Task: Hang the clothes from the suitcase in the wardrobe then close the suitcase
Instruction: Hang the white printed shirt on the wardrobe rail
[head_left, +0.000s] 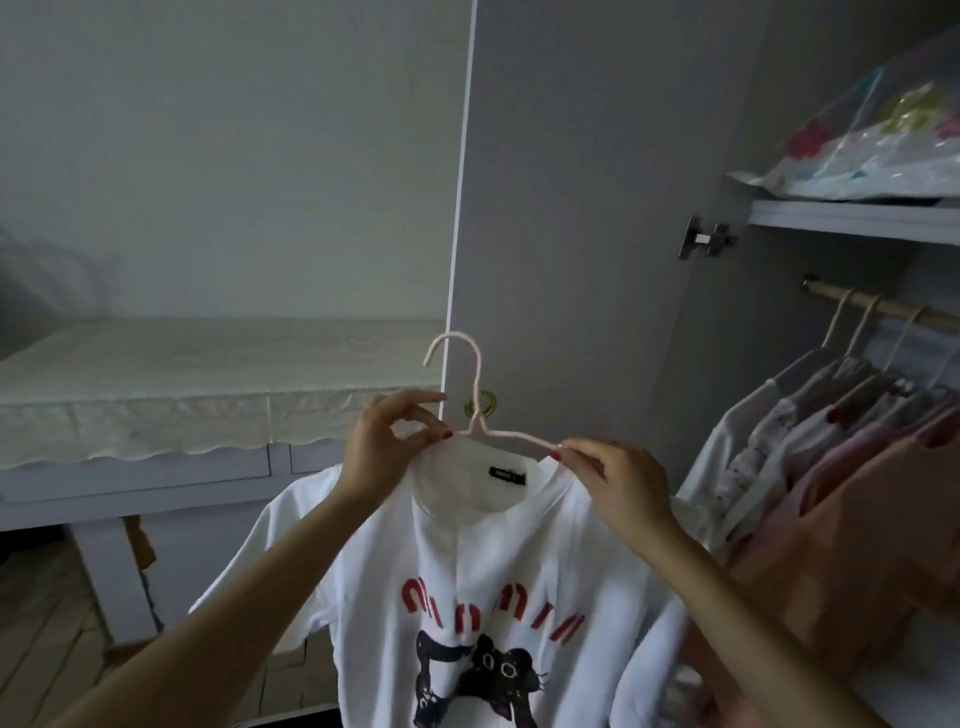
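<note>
While it hangs in front of the open wardrobe door (571, 208), the white T-shirt (467, 561) sits on a pale pink hanger (470, 405), held up at chest height between both hands. Red lettering and a dark cat print show on its front, and a small black label sits inside the collar. The left hand (387, 447) pinches the collar and the hanger's left shoulder between thumb and forefinger, its other fingers curled loosely. The right hand (613, 480) pinches the hanger's right shoulder at the collar edge with fingertips drawn together. The hanger's hook stands upright above the hands, free of any rail, and a green round sticker on the door shows just behind its neck.

To the right, inside the wardrobe, a wooden rail (883, 306) carries several hangers with pale, pink and orange clothes (831, 457), near the T-shirt's right sleeve. Above the rail a shelf (852, 218) bears a clear plastic bag (883, 135) of colourful items. A metal hinge (706, 238) is fixed by the shelf's left end. To the left stands a table (156, 467) under a pale cloth (182, 384), against a plain wall.
</note>
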